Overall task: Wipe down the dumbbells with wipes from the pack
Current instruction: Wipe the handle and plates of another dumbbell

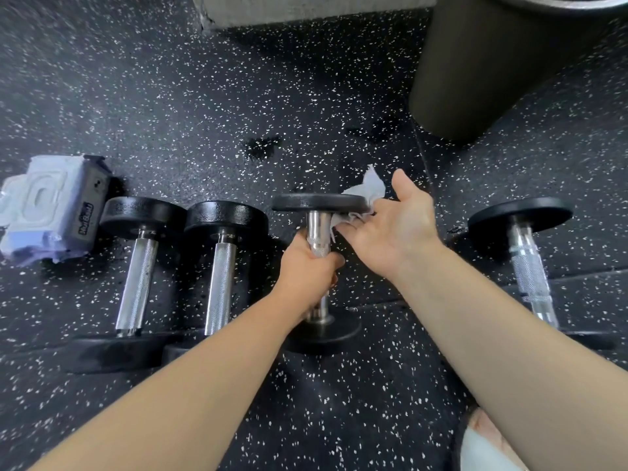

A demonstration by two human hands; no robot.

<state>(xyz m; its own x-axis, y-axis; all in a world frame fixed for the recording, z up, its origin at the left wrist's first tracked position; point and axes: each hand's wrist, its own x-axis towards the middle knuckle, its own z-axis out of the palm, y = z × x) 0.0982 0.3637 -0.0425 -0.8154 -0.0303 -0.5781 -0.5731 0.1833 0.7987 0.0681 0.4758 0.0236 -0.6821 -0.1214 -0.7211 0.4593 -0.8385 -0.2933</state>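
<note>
**Subject item.** The third dumbbell (317,232) from the left is in the middle of the row. It is tilted up: its near black plate sits low at the floor, and its far plate is raised and seen edge-on. The handle is chrome with a knurled grip section.

**Left hand.** The left hand (306,273) grips the handle, with fingers and thumb curled fully round the middle of the bar.

**Right hand.** The right hand (390,226) holds a white wipe (368,188). Its fingers are closed on the wipe, pressing it against the right edge and underside of the raised plate next to the handle. The thumb points away from the body. A loose corner of the wipe sticks up beyond the plate.

**Adjacent items.**
- The first dumbbell (137,277) and second dumbbell (221,277) lie flat just to the left, side by side with their plates almost touching.
- The fourth dumbbell (530,266) lies to the right, well apart from the others.

**Supply.** The pack (44,209) of wipes lies at the far left, just beside the far plate of the first dumbbell. Its pale top has a moulded flip lid. A black side panel carries white lettering that is too blurred to read reliably.

**Surroundings.**
- Everything rests on a black rubber floor (170,96) with white flecks.
- A dark wet patch (263,146) shows on the floor beyond the raised plate.
- A black bin (492,62) stands at the upper right.
- A grey block (306,8) is at the top edge.
</note>
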